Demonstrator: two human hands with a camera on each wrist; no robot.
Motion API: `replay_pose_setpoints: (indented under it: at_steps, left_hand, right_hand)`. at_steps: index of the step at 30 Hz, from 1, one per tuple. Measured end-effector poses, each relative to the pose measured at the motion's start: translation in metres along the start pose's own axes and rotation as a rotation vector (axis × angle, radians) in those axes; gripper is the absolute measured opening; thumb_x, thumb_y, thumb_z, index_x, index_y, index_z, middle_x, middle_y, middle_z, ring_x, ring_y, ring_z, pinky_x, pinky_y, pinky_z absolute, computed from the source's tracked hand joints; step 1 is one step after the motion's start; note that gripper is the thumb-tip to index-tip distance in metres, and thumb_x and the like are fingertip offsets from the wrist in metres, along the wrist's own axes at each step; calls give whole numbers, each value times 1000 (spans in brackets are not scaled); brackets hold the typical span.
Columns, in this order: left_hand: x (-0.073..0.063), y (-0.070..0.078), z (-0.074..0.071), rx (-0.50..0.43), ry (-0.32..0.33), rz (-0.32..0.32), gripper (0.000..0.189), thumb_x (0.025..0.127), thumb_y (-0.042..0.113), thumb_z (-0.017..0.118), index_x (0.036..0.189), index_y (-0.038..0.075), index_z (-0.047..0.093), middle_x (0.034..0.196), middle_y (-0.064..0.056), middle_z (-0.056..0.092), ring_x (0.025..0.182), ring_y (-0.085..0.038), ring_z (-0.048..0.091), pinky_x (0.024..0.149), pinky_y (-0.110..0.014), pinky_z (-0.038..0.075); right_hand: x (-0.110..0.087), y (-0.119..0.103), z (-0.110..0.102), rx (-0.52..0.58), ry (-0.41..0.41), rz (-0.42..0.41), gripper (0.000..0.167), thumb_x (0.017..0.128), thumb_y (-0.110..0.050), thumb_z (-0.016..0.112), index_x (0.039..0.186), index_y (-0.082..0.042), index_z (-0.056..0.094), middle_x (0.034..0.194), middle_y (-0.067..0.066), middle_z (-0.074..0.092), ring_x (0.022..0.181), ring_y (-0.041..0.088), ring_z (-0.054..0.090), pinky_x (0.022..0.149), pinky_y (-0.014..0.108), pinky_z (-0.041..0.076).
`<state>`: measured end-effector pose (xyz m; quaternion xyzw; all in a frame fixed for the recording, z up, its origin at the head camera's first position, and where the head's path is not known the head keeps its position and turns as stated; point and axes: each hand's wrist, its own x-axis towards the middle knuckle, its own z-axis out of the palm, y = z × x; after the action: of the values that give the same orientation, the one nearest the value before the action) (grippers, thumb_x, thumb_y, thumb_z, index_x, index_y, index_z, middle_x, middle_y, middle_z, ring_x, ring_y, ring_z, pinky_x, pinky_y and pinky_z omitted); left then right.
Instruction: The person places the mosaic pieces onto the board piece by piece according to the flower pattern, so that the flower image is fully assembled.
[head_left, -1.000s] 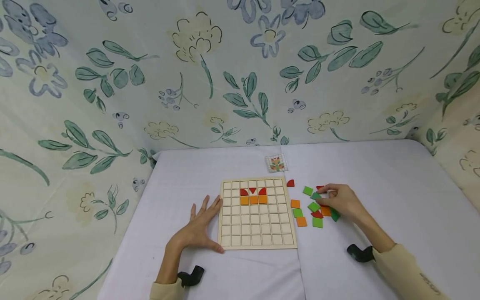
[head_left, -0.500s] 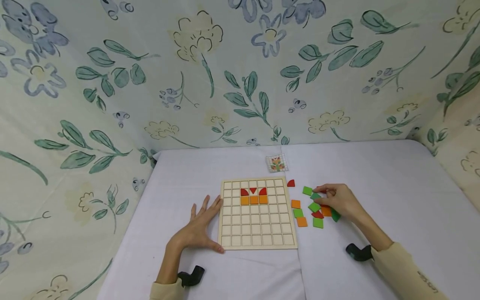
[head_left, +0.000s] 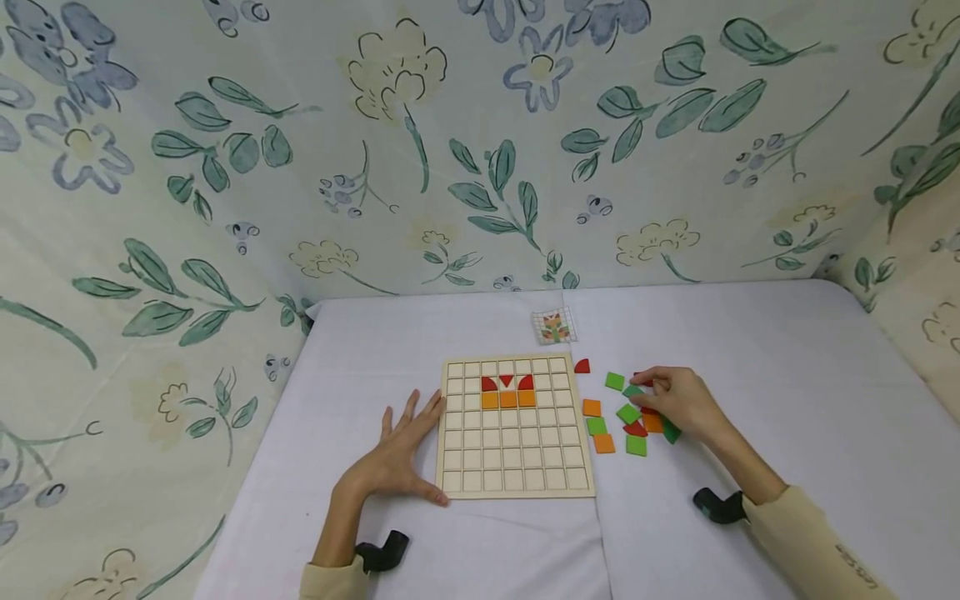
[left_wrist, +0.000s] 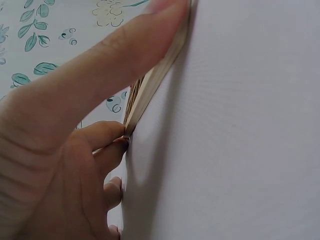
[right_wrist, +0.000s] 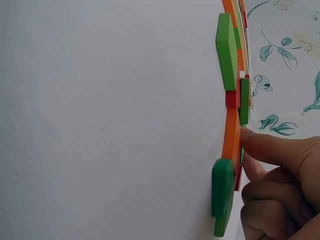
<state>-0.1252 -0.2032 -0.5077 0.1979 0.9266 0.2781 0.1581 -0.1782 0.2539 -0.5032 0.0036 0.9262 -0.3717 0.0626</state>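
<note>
In the head view a wooden grid board (head_left: pixel 510 459) lies on the cloth. Red pieces (head_left: pixel 506 381) and a row of orange squares (head_left: pixel 507 399) sit in its upper cells. My left hand (head_left: pixel 396 454) is spread against the board's left side, fingertips and thumb touching the edge; the left wrist view shows the thumb over the board's rim (left_wrist: pixel 150 92). To the right of the board, my right hand (head_left: pixel 684 405) pinches a dark green tile (head_left: pixel 632 391) between thumb and index finger, low among loose pieces. The right wrist view partly hides that tile behind an orange piece (right_wrist: pixel 231 132).
Loose light green tiles (head_left: pixel 636 446), orange tiles (head_left: pixel 603 443) and a red piece (head_left: pixel 634 429) lie around the right hand. A red quarter-circle (head_left: pixel 582 366) lies by the board's upper right corner. A small pattern card (head_left: pixel 553 327) lies behind the board.
</note>
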Motion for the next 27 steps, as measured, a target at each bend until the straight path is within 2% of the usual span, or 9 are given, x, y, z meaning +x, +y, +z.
replay_pose_setpoints:
  at_steps: [6,11,20,27]
  left_hand:
    - [0,1,0,-1,4,0,148,52,53,100,167,14,15,176,-1,7,162,-39,-10,124,-72,-15]
    - [1,1,0,7,4,-7,148,52,54,100,167,14,16,176,-1,7,162,-38,-10,124,-72,-15]
    - [0,2,-2,1,-2,-5,148,53,53,100,167,14,15,176,-1,7,162,-38,-10,124,-72,-14]
    - [0,3,-2,0,-3,-5,148,53,53,100,167,14,15,176,-1,7,162,-38,-10,124,-72,-14]
  right_hand:
    - [0,-4,0,4,-7,0,34,93,-14,77,120,5,69,62,-1,37,56,14,39,47,23,28]
    - [0,-7,1,37,-31,-24,36,93,-17,77,121,4,69,63,-2,38,57,14,41,47,24,31]
    - [5,-28,9,142,-147,-56,36,93,-20,77,121,1,70,60,-3,31,51,10,33,46,21,27]
    - [9,-48,26,182,-228,-60,33,91,-24,80,117,-6,73,60,-4,27,52,12,28,49,23,22]
